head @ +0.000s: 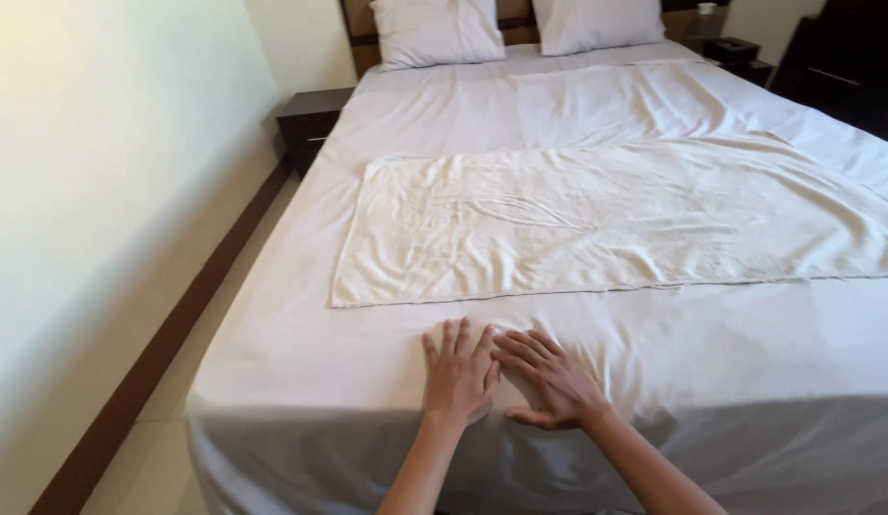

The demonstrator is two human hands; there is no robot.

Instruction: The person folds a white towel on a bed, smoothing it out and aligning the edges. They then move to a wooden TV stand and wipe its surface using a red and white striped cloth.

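My left hand (457, 372) and my right hand (549, 380) lie flat, fingers spread, side by side on the white bed sheet (301, 353) near the foot edge of the bed. Their fingertips almost touch. Neither hand holds anything. Just beyond the fingers a cream towel (606, 219) is spread flat across the bed, its near hem a short way from my fingertips.
Two white pillows (434, 30) stand at the headboard. A dark bedside table (310, 119) sits at the left of the bed, another with a dark box (732, 50) at the right. A pale wall and tiled floor strip (148, 448) run along the left.
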